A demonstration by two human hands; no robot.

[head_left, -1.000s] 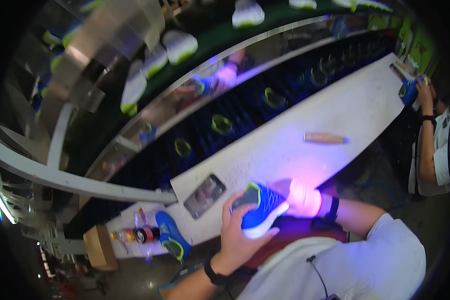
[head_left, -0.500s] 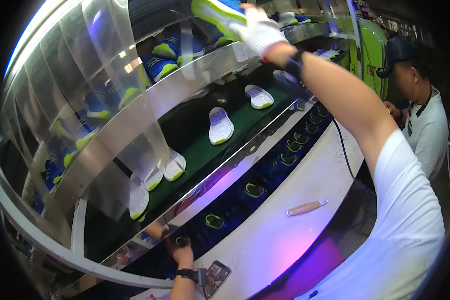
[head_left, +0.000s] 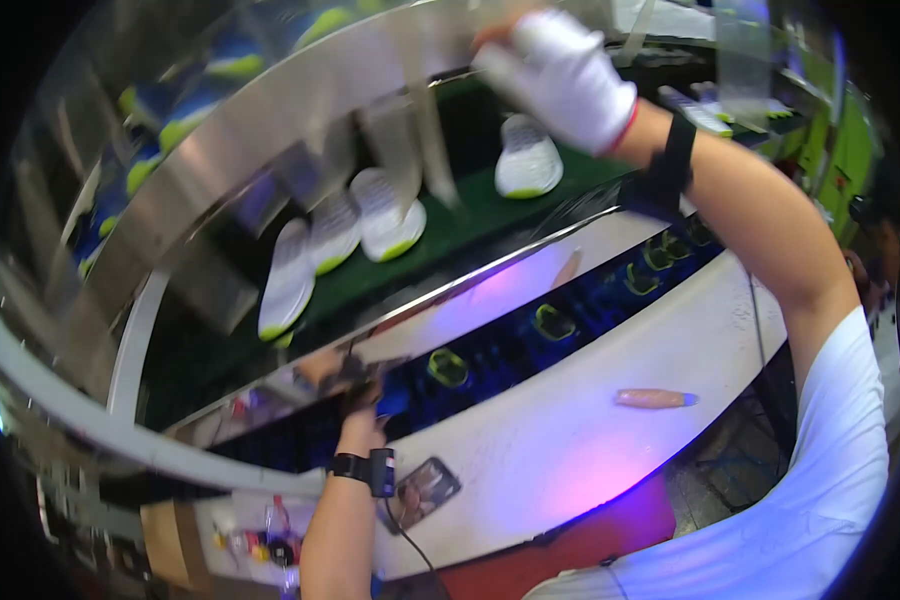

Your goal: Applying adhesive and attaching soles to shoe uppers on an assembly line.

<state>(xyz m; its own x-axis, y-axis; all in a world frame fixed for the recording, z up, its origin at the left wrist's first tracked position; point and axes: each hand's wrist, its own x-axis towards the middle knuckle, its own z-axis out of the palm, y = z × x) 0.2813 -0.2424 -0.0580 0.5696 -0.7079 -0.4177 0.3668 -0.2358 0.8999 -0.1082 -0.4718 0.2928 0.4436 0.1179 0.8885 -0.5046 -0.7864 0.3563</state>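
My right hand (head_left: 570,80), in a white glove with bare fingertips, is raised at the top, in front of the metal rail (head_left: 300,100) of the upper shelf. Motion smears its fingers, and no shoe shows in them. My left hand (head_left: 360,390) is low at the left, at the edge of the dark lower conveyor (head_left: 500,348). Its fingers are blurred and partly hidden against something dark. Beside it on that conveyor is a dark shoe with a lime-edged opening (head_left: 448,368). White soles with lime ends, one of them a single sole (head_left: 528,160), lie on the green belt.
Clear plastic strips (head_left: 380,80) hang over the belt. Blue and lime shoes (head_left: 185,110) stand on the upper shelf. A tan-handled knife (head_left: 655,398) and a phone (head_left: 425,490) lie on the white table (head_left: 530,440). A curved grey frame bar (head_left: 100,400) crosses the left. Another person stands far right.
My view has shifted. The blue shoe that my right hand held no longer shows in it. My left hand stays at the lower conveyor.
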